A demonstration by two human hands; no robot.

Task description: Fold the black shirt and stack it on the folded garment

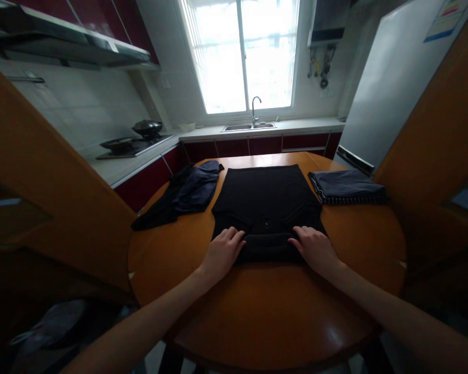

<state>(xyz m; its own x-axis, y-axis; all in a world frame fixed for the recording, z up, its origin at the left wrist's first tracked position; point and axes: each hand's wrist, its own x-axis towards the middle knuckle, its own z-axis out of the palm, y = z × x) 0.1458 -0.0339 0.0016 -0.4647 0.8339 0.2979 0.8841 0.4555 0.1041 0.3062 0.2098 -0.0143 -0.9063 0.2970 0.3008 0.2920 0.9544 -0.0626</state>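
Note:
A black garment lies spread flat in the middle of the round wooden table, its near edge folded into a thick band. My left hand rests on the left end of that band, fingers stretched flat on the cloth. On the right end lies my right hand, fingers likewise flat and slightly apart. Neither hand grips anything.
A crumpled dark blue and black heap of clothes lies at the table's left. A folded dark grey garment sits at the right. Behind are a counter with sink, a stove with pans and a fridge.

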